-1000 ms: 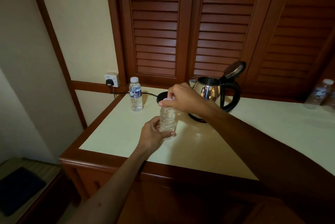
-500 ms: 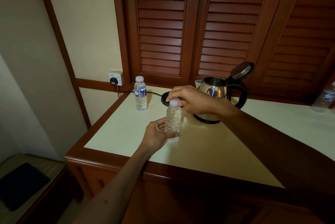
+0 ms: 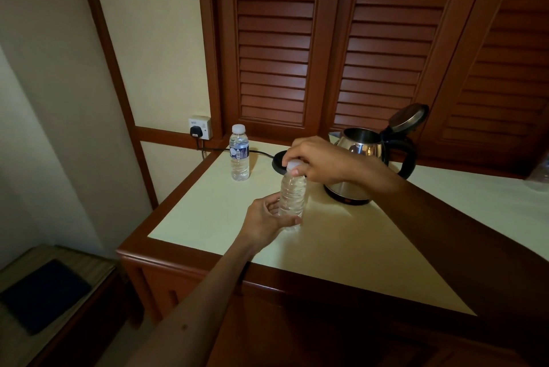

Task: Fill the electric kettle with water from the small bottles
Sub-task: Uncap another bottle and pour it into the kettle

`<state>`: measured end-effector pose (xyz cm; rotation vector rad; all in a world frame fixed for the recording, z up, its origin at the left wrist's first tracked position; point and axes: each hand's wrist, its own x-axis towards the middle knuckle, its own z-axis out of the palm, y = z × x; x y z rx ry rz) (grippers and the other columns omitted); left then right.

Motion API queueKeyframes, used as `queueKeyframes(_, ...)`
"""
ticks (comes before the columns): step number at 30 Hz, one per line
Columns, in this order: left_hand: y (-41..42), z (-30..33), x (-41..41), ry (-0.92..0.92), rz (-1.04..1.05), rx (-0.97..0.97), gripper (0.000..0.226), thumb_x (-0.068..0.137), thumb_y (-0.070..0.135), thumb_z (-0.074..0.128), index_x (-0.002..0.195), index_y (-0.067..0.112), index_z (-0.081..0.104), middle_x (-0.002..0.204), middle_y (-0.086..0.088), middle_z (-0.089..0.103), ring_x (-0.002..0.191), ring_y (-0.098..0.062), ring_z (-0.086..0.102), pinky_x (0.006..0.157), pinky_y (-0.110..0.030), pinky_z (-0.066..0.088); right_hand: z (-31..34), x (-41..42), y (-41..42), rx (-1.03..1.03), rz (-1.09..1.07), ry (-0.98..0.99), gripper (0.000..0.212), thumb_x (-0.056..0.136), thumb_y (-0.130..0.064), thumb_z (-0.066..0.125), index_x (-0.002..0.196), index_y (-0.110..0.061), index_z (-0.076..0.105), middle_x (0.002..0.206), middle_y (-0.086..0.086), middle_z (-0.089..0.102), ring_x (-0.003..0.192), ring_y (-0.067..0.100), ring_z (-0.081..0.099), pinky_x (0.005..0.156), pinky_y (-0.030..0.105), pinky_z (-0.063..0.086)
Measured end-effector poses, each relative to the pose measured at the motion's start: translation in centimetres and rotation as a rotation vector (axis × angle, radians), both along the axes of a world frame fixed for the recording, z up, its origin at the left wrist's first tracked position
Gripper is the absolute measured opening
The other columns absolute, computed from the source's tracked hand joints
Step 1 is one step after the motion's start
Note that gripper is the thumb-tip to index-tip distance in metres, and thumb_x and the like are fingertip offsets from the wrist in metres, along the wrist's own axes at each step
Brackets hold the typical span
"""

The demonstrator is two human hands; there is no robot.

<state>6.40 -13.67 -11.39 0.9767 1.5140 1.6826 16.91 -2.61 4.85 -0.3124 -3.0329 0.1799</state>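
A small clear bottle (image 3: 292, 195) without a label stands upright on the cream tabletop (image 3: 341, 241). My left hand (image 3: 267, 222) grips its lower body. My right hand (image 3: 318, 163) pinches its white cap (image 3: 294, 165) from above. Behind my right hand stands the steel electric kettle (image 3: 361, 143) with a black handle and its lid (image 3: 408, 117) flipped up. Its lower part is partly hidden by my wrist. A second small bottle (image 3: 239, 152), capped and with a blue label, stands at the back left of the top.
The black kettle base (image 3: 278, 160) lies behind the held bottle, its cord running to a wall socket (image 3: 200, 128). Louvred wooden doors (image 3: 356, 39) close off the back. Another clear bottle (image 3: 540, 170) shows at the far right edge. A low bench with a dark cushion (image 3: 41, 295) sits lower left.
The view has shifted slightly, so everything sits a little further right. Both hands keep their hold on the bottle and its cap. The cap is still on.
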Motion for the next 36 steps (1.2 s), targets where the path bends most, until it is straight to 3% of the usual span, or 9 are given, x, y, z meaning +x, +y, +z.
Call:
queueKeyframes(6, -0.3, 0.3, 0.2, 0.013, -0.013, -0.015, 0.056, 0.066, -0.005, 0.085, 0.118, 0.006, 0.069, 0.107, -0.009, 0.076, 0.099, -0.022, 0.072, 0.091, -0.033, 0.055, 0.4, 1.2, 0.2, -0.160, 0.056, 0.213, 0.034, 0.086, -0.005, 0.061, 0.115, -0.022, 0.066, 0.115, -0.007, 0.057, 0.107, 0.009, 0.051, 0.093, 0.028, 0.042)
queueKeyframes(10, -0.5, 0.6, 0.8, 0.071, 0.012, -0.022, 0.053, 0.068, -0.004, 0.084, 0.117, 0.009, 0.069, 0.106, -0.006, 0.076, 0.100, -0.022, 0.072, 0.086, -0.026, 0.056, -0.4, 3.4, 1.1, -0.263, -0.048, 0.347, 0.032, 0.086, -0.013, 0.066, 0.117, -0.023, 0.064, 0.112, -0.010, 0.057, 0.097, 0.003, 0.052, 0.078, 0.016, 0.039)
queueKeyframes(13, -0.5, 0.6, 1.0, 0.088, 0.034, -0.043, 0.055, 0.067, 0.001, 0.086, 0.118, 0.012, 0.069, 0.107, -0.004, 0.076, 0.102, -0.022, 0.072, 0.089, -0.031, 0.057, -4.0, 5.7, 2.5, -0.261, -0.158, 0.236, 0.033, 0.087, -0.020, 0.066, 0.119, -0.018, 0.061, 0.106, -0.012, 0.053, 0.092, 0.001, 0.052, 0.070, 0.012, 0.037)
queueKeyframes(16, -0.3, 0.7, 1.2, 0.085, 0.057, -0.075, 0.060, 0.066, 0.004, 0.089, 0.120, 0.014, 0.067, 0.108, -0.003, 0.076, 0.103, -0.022, 0.071, 0.092, -0.039, 0.057, -9.1, 8.4, 4.4, -0.295, -0.277, 0.075, 0.029, 0.087, -0.023, 0.065, 0.115, -0.017, 0.062, 0.102, -0.007, 0.056, 0.095, 0.010, 0.056, 0.077, 0.019, 0.044)
queueKeyframes(19, -0.1, 1.2, 1.6, 0.115, 0.078, -0.098, 0.061, 0.068, 0.006, 0.088, 0.124, 0.014, 0.065, 0.111, -0.002, 0.075, 0.105, -0.022, 0.071, 0.086, -0.030, 0.059, -12.4, 10.4, 5.8, -0.271, -0.331, -0.002, 0.026, 0.088, -0.028, 0.062, 0.109, -0.012, 0.064, 0.108, 0.004, 0.061, 0.101, 0.016, 0.056, 0.090, 0.027, 0.044)
queueKeyframes(23, 0.5, 1.5, 2.4, 0.165, 0.151, -0.122, 0.060, 0.071, 0.006, 0.086, 0.126, 0.013, 0.062, 0.115, -0.005, 0.073, 0.103, -0.020, 0.070, 0.078, -0.023, 0.059, -13.8, 11.6, 6.0, -0.287, -0.304, 0.068, 0.039, 0.081, -0.048, 0.048, 0.081, -0.013, 0.065, 0.085, -0.002, 0.059, 0.084, 0.017, 0.054, 0.080, 0.035, 0.044)
queueKeyframes(27, 1.6, 1.4, 3.4, 0.225, 0.213, -0.182, 0.072, 0.074, 0.015, 0.086, 0.137, 0.022, 0.052, 0.129, -0.003, 0.066, 0.115, -0.023, 0.065, 0.098, -0.046, 0.054, -14.5, 13.2, 6.7, -0.300, -0.305, 0.121, 0.055, 0.083, -0.052, 0.060, 0.130, -0.023, 0.053, 0.136, -0.003, 0.049, 0.124, 0.017, 0.044, 0.103, 0.035, 0.037)
queueKeyframes(31, 2.3, 1.7, 4.8, 0.277, 0.193, -0.141, 0.077, 0.079, 0.017, 0.082, 0.144, 0.025, 0.042, 0.137, -0.001, 0.060, 0.120, -0.023, 0.061, 0.100, -0.046, 0.052, -14.9, 16.1, 9.0, -0.264, -0.292, 0.170, 0.059, 0.083, -0.056, 0.060, 0.133, -0.026, 0.050, 0.140, -0.007, 0.048, 0.128, 0.014, 0.041, 0.104, 0.033, 0.034)
queueKeyframes(36, 3.2, 1.9, 6.9, 0.276, 0.240, -0.077, 0.062, 0.084, 0.022, 0.077, 0.139, 0.019, 0.050, 0.132, -0.003, 0.063, 0.117, -0.023, 0.063, 0.090, -0.034, 0.057, -16.4, 19.3, 11.0, -0.195, -0.255, 0.182, 0.058, 0.083, -0.058, 0.055, 0.134, -0.032, 0.049, 0.146, -0.012, 0.042, 0.136, 0.008, 0.034, 0.112, 0.033, 0.022)
